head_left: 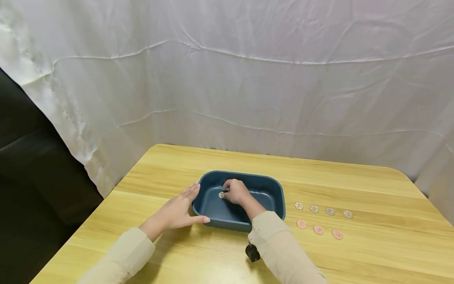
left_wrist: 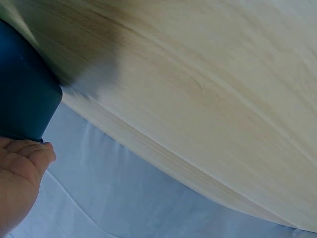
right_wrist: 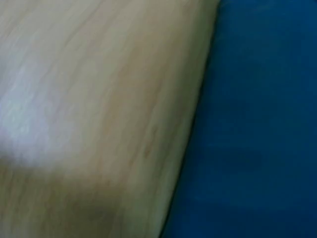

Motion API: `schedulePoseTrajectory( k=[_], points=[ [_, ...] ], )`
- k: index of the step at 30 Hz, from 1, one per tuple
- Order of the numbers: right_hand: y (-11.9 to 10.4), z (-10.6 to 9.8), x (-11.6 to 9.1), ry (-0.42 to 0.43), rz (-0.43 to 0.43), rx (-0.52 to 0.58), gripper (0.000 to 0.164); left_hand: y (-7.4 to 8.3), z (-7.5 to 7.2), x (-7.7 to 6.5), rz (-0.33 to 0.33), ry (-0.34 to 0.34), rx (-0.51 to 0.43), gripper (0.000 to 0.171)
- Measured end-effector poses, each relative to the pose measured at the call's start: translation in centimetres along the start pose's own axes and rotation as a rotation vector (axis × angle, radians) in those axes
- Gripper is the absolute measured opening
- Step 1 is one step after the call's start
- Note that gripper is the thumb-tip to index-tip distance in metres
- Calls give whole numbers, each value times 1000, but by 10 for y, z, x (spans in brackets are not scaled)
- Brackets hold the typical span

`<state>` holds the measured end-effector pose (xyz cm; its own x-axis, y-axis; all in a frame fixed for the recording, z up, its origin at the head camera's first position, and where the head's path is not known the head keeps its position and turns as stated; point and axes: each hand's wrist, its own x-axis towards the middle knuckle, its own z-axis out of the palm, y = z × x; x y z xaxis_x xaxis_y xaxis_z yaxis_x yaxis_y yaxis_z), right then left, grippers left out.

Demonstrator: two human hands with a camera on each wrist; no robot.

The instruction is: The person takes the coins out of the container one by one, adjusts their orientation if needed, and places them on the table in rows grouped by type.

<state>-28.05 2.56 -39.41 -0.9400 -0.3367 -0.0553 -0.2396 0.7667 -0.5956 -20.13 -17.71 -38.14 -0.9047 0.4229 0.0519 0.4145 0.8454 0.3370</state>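
Note:
A dark blue rectangular tub point(head_left: 227, 225) with rounded corners stands on the wooden table. My left hand point(head_left: 177, 211) rests against its left end, fingers straight along the outside and the thumb reaching to the near rim. In the left wrist view, the fingertips touch the tub's wall point(left_wrist: 27, 94). Inside the tub, my right hand point(head_left: 238, 192) has curled fingers and pinches a silvery coin point(head_left: 221, 195) at its edge, low near the floor. The fingertips are partly hidden by the hand. The right wrist view shows only the tub's outer wall point(right_wrist: 252, 119) and the table.
Right of the tub, several silvery coins point(head_left: 313, 209) lie in a row, with three copper-coloured coins point(head_left: 318, 230) in a nearer row. A wrinkled white curtain point(head_left: 283, 98) hangs behind the table point(head_left: 376, 197). A small black object point(head_left: 252, 252) is at the right cuff.

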Motion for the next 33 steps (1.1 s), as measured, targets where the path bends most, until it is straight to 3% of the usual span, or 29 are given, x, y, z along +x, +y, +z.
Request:
schedulePoseTrajectory(
  k=[8, 19, 25, 33],
  points=[
    [3, 6, -2, 16, -31, -91, 14, 0, 1, 1, -2, -10, -1, 105],
    [-1, 8, -3, 8, -36, -122, 9, 1, 0, -1, -7, -4, 1, 104],
    [-3, 7, -3, -17, -29, -188, 29, 1, -1, -1, -1, 2, 8, 104],
    [-3, 4, -8, 29, 66, -89, 29, 1, 1, -1, -5, -6, 1, 105]
  ],
)
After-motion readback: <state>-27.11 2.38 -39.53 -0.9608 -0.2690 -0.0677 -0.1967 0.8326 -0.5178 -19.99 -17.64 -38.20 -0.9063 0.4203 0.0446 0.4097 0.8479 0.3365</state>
